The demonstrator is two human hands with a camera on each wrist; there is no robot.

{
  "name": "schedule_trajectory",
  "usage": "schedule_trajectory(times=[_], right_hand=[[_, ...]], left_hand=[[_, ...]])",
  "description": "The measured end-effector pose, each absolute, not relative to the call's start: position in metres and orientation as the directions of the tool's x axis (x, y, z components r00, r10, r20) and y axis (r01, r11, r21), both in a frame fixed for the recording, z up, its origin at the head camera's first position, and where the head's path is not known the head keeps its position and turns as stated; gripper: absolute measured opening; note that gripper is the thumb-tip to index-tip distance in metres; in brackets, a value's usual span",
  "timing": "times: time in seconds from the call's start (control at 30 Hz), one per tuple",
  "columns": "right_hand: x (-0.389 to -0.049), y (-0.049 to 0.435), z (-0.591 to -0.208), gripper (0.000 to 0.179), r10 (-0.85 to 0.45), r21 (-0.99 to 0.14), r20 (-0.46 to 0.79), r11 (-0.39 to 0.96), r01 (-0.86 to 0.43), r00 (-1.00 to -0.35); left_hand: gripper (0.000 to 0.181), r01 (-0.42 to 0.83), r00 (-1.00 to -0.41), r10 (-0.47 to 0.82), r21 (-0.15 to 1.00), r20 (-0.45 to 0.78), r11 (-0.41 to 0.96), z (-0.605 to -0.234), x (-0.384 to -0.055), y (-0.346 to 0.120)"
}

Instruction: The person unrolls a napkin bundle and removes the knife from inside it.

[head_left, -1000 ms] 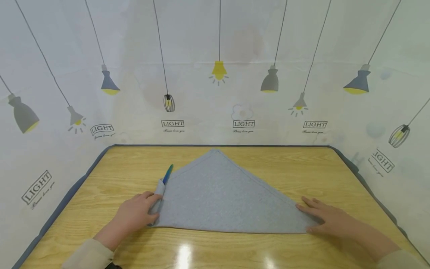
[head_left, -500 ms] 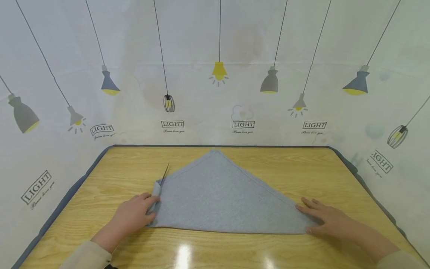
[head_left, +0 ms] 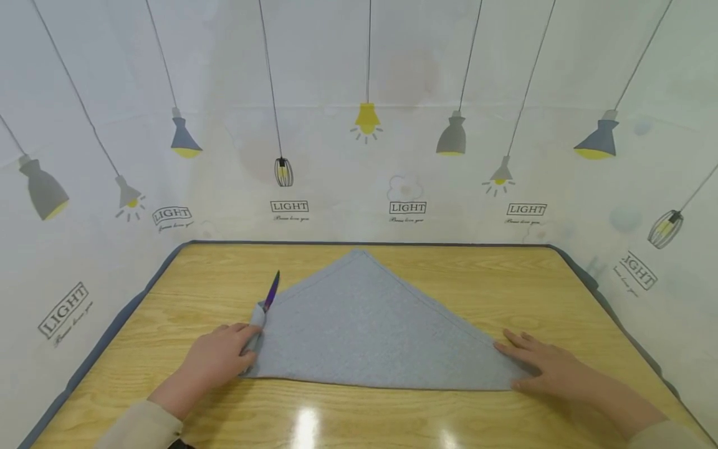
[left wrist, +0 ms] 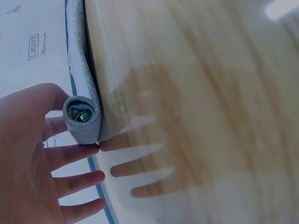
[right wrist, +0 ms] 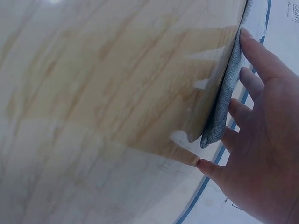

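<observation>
Grey cloth (head_left: pixel 370 330) lies on the table (head_left: pixel 477 268), its left end rolled round a shiny utensil (head_left: pixel 272 292) — the left hand (head_left: pixel 215 357) pinches that end, the right hand (head_left: pixel 550 365), spread loosely, touches the right corner

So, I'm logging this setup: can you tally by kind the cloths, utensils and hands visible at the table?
Cloths: 1 (grey cloth)
Utensils: 1 visible (shiny pointed utensil, partly rolled up)
Hands: 2 (left hand, right hand)
Total: 4
</observation>
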State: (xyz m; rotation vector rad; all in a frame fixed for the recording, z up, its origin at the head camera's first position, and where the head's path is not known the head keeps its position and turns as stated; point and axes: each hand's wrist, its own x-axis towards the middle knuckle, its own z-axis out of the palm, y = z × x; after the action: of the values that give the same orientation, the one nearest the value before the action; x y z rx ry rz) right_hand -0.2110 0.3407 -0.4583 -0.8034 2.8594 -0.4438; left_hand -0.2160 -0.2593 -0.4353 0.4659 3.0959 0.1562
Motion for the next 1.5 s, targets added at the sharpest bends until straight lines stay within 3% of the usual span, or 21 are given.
schedule_trajectory(times=[0.4,1.5], right_hand=[[-0.211,0.341,-0.46,0.069,-0.525,-0.315,-0.048,0.815,-0.486,-0.85],[-0.207,0.34,-0.458,0.07,-0.509,-0.356,-0.064,0.815,-0.457,-0.858]], left_hand=[[0.051,0.318,-0.947,0.316,0.02,0.055,0.948,-0.44,-0.219,-0.269],[0.037,0.282,-0.959,0.282,0.092,0.011,0.955,-0.437,-0.217,-0.281]])
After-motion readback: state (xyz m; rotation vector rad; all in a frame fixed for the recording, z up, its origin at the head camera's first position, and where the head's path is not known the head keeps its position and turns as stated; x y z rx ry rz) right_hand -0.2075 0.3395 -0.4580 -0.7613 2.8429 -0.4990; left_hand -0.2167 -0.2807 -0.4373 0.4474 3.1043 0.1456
